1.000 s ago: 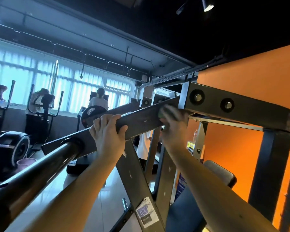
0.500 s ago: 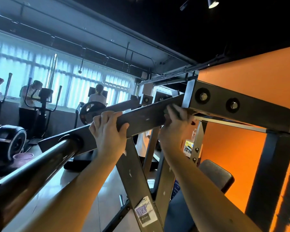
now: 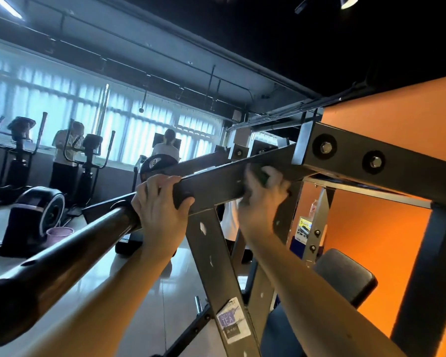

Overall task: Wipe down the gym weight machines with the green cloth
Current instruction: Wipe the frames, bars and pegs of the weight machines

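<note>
1. Left grip (image 3: 160,204) is clamped over the slanted beam (image 3: 216,186). The fingers hook over the top edge and the thumb sits on the near face, right where the round bar (image 3: 62,256) runs into it.
2. Right grip (image 3: 262,199) is further up the same beam, just short of the joint with the crossbeam (image 3: 397,168). It's smeared by motion blur, but the fingers look closed round the cloth (image 3: 264,177) and push it against the beam's face.
3. Only a small dark green bit of the cloth peeks out between the fingers. The rest is hidden under the hand.
4. On the machine itself, the crossbeam has two big bolts (image 3: 326,147) on its side. A strut (image 3: 216,266) drops down from the beam between the two forearms, with chipped paint and a sticker (image 3: 233,323) near the bottom.
5. Low on the right there's a black pad (image 3: 345,276), with the orange wall (image 3: 397,112) behind it.
6. In the background, two people (image 3: 67,150) stand at the cardio machines (image 3: 18,150) by the windows. A purple bucket (image 3: 59,231) sits on the floor on the left.
</note>
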The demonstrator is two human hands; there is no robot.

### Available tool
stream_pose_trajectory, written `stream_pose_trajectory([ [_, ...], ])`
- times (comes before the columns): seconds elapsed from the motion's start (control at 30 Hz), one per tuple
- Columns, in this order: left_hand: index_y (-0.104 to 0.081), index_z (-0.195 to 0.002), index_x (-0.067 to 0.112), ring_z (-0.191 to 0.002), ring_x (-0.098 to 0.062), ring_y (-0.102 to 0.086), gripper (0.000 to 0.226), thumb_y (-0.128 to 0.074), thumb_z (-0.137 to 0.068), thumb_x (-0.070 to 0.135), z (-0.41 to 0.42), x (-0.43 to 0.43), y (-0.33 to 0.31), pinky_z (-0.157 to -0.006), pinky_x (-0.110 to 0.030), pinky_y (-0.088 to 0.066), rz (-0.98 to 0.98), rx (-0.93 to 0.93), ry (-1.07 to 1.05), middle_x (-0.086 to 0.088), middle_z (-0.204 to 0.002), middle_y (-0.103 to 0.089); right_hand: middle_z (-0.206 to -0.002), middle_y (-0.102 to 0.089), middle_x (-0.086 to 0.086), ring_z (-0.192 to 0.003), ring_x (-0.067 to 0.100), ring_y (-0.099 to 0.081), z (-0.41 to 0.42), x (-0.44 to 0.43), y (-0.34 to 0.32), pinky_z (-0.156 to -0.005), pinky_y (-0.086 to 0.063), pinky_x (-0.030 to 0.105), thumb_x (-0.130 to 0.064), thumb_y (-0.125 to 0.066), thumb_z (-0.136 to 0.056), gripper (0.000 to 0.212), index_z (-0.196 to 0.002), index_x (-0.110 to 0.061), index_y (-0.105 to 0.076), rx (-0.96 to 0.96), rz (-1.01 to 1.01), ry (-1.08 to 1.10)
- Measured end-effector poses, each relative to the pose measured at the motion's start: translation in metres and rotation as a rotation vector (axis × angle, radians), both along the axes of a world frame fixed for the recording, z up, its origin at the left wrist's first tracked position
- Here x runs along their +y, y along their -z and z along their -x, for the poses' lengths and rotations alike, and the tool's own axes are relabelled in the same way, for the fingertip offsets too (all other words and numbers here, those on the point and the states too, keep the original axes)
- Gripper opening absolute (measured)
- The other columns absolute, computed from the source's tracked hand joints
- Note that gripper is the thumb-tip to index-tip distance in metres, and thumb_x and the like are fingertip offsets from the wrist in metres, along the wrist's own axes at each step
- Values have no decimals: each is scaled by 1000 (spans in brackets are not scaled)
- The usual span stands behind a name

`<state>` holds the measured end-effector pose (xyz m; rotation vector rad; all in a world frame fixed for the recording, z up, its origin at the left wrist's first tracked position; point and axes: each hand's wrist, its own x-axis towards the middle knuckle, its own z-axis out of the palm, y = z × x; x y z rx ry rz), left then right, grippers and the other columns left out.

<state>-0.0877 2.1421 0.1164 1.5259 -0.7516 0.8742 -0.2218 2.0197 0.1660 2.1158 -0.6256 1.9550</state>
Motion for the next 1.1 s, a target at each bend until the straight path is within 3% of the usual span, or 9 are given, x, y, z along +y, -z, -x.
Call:
stream_pose_trajectory([
  [0.07, -65, -122, 19, -125, -35, -45, 51, -86, -76, 27, 0, 1, 4, -103, -54, -33, -4, -14, -17, -8, -127, -59, -125, -55, 12, -110, 35, -46, -21, 18, 19, -85, -43, 46, 2, -79, -55, 71, -122, -19, -70, 211, 165, -43],
  [0.13, -65, -122, 18, -124, -36, -45, 52, -87, -76, 26, 1, 1, 3, -102, -55, -34, 2, -11, -16, -9, -127, -59, -118, -62, 12, -105, 33, -53, -21, 18, 25, -78, -46, 43, -10, -75, -66, 52, -117, -18, -73, 329, 287, -99],
  [0.2, -64, -121, 18, -125, -36, -44, 50, -86, -77, 25, 4, 1, 1, -104, -55, -32, 2, 1, -21, -9, -128, -58, -124, -63, 10, -110, 34, -55, -4, -1, 12, -84, -48, 46, -7, -61, -79, 47, -122, -21, -73, 225, 255, -89],
  [0.33, -64, -122, 17, -128, -35, -41, 47, -84, -80, 26, 4, 2, 1, -105, -56, -30, -22, 7, -10, -10, -129, -57, -142, -56, 3, -136, 27, -32, 31, -32, -17, -108, -33, 58, -1, -69, -87, 53, -134, -26, -66, -217, -62, 6],
  [0.5, -65, -120, 16, -125, -35, -44, 47, -85, -79, 26, -2, 1, 5, -103, -56, -33, -21, -25, -19, -9, -127, -58, -150, -52, 5, -141, 34, -32, 4, -27, -33, -104, -35, 65, -2, -66, -88, 51, -135, -22, -66, -369, -77, -18],
  [0.7, -65, -120, 16, -124, -34, -43, 50, -87, -76, 23, -6, 5, 11, -102, -54, -33, -2, -62, -31, -9, -127, -58, -152, -51, 1, -134, 38, -34, -12, -21, -32, -110, -24, 57, -4, -61, -91, 57, -143, -27, -59, -444, -116, 8],
  [0.8, -65, -123, 13, -123, -34, -42, 53, -87, -76, 20, -7, 7, 16, -103, -56, -36, 18, -100, -21, -12, -128, -57, -151, -51, -1, -130, 34, -44, -41, 21, 16, -107, -33, 50, 3, -49, -80, 64, -138, -23, -63, -99, 81, -58],
  [0.9, -63, -128, 12, -122, -38, -46, 57, -86, -76, 18, -9, 6, 20, -106, -51, -34, -1, -126, -26, -14, -128, -55, -135, -65, 1, -107, 28, -51, -40, 21, 43, -85, -36, 36, -5, -63, -76, 46, -118, -18, -75, 201, 362, -113],
  [1.1, -61, -129, 12, -120, -39, -47, 55, -84, -79, 19, -8, 5, 18, -105, -50, -35, -29, -103, -69, -16, -128, -54, -128, -49, -5, -123, 23, -39, 16, -13, -13, -103, -40, 58, 2, -71, -79, 49, -120, -24, -73, -182, -96, -107],
])
